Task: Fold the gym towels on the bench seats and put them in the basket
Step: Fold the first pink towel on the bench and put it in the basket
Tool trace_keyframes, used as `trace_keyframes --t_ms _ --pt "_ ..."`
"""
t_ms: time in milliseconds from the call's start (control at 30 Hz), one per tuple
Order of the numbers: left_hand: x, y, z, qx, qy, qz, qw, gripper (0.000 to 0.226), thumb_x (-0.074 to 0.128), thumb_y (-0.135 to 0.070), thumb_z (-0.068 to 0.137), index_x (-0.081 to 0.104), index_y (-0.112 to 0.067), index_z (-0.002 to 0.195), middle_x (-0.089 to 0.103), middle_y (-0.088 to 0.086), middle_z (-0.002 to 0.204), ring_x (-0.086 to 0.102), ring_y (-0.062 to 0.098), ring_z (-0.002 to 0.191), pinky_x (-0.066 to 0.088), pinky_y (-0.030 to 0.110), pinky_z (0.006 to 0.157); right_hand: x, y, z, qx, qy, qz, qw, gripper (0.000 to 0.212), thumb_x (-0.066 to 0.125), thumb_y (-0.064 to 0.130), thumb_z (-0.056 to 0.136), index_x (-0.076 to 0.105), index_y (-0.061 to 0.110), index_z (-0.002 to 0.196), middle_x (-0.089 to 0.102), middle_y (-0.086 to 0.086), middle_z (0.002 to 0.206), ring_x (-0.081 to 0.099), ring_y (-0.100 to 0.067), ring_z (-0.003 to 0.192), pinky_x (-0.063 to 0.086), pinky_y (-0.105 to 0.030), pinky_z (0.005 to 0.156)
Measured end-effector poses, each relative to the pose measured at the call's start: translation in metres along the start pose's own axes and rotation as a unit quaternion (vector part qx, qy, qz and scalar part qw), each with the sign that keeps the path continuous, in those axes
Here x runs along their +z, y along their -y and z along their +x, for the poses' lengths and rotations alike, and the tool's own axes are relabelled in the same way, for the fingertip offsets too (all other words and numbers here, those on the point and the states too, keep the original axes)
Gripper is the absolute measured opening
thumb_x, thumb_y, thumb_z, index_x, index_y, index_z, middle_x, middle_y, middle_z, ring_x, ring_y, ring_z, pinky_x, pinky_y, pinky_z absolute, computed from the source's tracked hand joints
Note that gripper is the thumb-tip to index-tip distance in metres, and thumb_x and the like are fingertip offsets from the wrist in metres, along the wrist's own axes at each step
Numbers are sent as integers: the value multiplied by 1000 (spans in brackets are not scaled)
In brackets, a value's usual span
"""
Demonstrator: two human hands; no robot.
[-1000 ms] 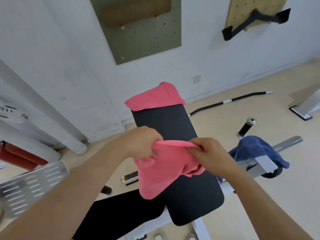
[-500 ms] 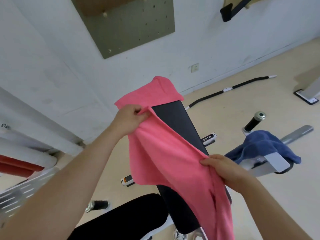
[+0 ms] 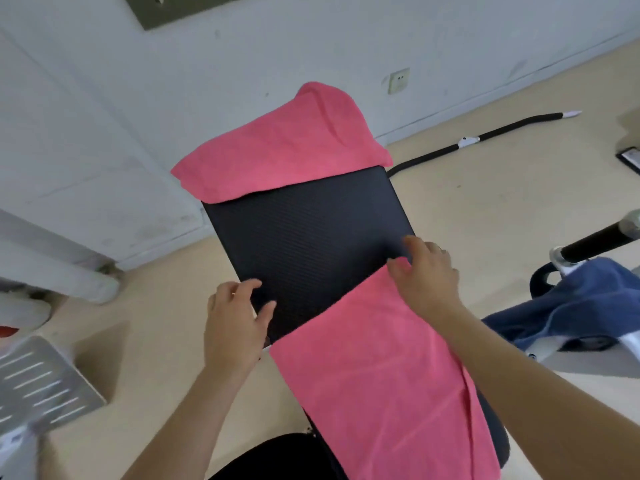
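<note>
A pink towel (image 3: 377, 382) lies spread flat over the near half of the black bench pad (image 3: 304, 244). My right hand (image 3: 427, 275) rests on the towel's far right corner, its fingers loosely extended onto the pad. At the pad's left edge, just beyond the towel, hovers my left hand (image 3: 235, 323) with fingers spread and nothing in it. A second pink towel (image 3: 284, 150) is draped over the far end of the pad. A blue towel (image 3: 581, 306) hangs on the machine at the right. No basket is in view.
A black padded handle (image 3: 595, 240) sticks out above the blue towel. A long black bar (image 3: 485, 136) lies on the floor by the wall. A slotted metal plate (image 3: 38, 386) sits at the lower left. Beige floor surrounds the bench.
The pink towel was held bunched in both hands, then shaken open in the air. Now it lies flat on the bench, and my left hand has let go of it.
</note>
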State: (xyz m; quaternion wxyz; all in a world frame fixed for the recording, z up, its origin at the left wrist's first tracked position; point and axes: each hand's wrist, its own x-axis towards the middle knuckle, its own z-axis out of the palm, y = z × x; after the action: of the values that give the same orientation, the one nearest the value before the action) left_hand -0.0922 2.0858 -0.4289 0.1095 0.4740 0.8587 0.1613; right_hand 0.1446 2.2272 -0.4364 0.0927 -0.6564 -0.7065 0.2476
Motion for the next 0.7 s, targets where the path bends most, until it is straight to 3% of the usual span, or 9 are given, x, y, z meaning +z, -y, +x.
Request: trace_keyframes --t_ms 100,167,267,333,433,567,700 --pt "14 6 -18 58 27 -5 998 32 67 -36 84 62 -19 110 51 4 106 57 24 86 52 37 68 16 9 24 -10 14 75 997 49 69 24 84 48 16 127 51 -12 122 54 -31 107 42 -38 91" --pt "24 -5 -38 134 57 -21 989 33 67 -41 82 61 -20 107 51 3 100 56 19 76 53 35 59 28 0 23 -11 -2 107 994 40 70 21 84 50 15 118 47 -10 119 56 -28 96 46 -38 87" --pt "66 -14 -90 323 173 110 924 57 80 -44 64 53 -36 114 52 6 109 58 23 81 52 38 59 63 -20 7 -100 -108 79 986 14 58 15 91 57 4 101 50 -13 114 51 -29 98 46 -41 87" --pt "92 -4 -107 391 214 161 881 67 82 -34 59 51 -43 117 54 7 118 58 26 85 48 44 64 86 -30 -4 -148 -144 62 976 16 46 11 93 56 1 100 49 -17 117 44 -30 105 42 -42 93" --pt "109 5 -105 370 194 171 892 64 79 -26 56 55 -43 112 53 4 118 52 26 88 41 45 71 87 -42 2 -194 -150 85 966 22 43 11 93 57 0 105 50 -18 122 44 -30 111 39 -38 98" --pt "121 -25 -122 328 187 189 907 56 83 -16 52 63 -24 104 57 9 108 54 27 85 46 45 67 67 -77 -24 -242 -90 73 963 32 49 0 88 60 5 118 50 -12 134 45 -26 124 37 -30 106" --pt "142 -64 -145 351 215 151 899 48 86 -14 51 69 -19 96 61 3 94 60 21 75 53 35 54 57 -149 -97 -92 -45 87 991 32 52 1 86 65 14 113 60 -1 120 59 -19 102 42 -23 83"
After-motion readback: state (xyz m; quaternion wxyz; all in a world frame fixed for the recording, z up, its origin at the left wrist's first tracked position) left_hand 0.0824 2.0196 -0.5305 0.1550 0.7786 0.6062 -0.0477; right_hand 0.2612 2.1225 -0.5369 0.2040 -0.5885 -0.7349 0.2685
